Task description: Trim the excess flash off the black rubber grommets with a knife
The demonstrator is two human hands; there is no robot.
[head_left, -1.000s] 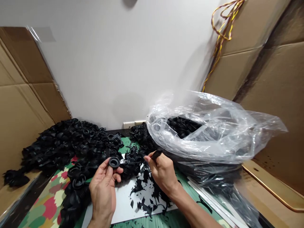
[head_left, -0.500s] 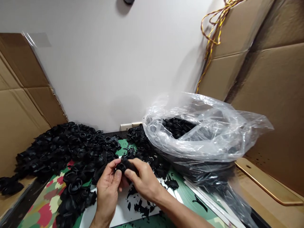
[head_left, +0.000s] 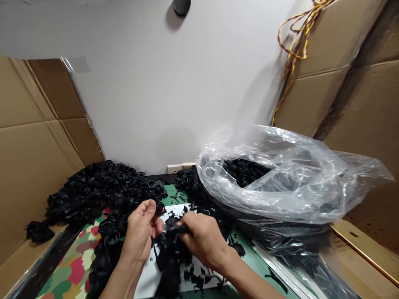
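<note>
Black ribbed rubber parts (head_left: 102, 187) lie in a loose heap left of the hands, spilling onto a camouflage cloth (head_left: 73, 265) and toward a white board (head_left: 146, 282). Right hand (head_left: 202, 241) is closed tight, pinching a black rubber piece (head_left: 176, 231) between thumb and fingers, with a ragged black rubber scrap (head_left: 170, 270) hanging below it over the board. Grip looks set to keep the piece up off the board and let the scrap hang free. Left hand (head_left: 141, 230) is half curled, fingers up, right by a ribbed part (head_left: 159, 205) at the front of the heap; fingers hide it partly, so cannot tell if it is gripped. Both hands are close together, just apart, over the board. Small torn black bits are scattered on the board, which seems to serve as the work spot between heap and bag. Clear plastic bag (head_left: 280, 187) sits to the right, mouth open with more ribbed parts (head_left: 245, 172) showing inside, probably left open for easy reach. Cardboard sheets (head_left: 37, 166) line the left side, likely to hold the heap in. Yellow cable (head_left: 296, 45) hangs on the right
</note>
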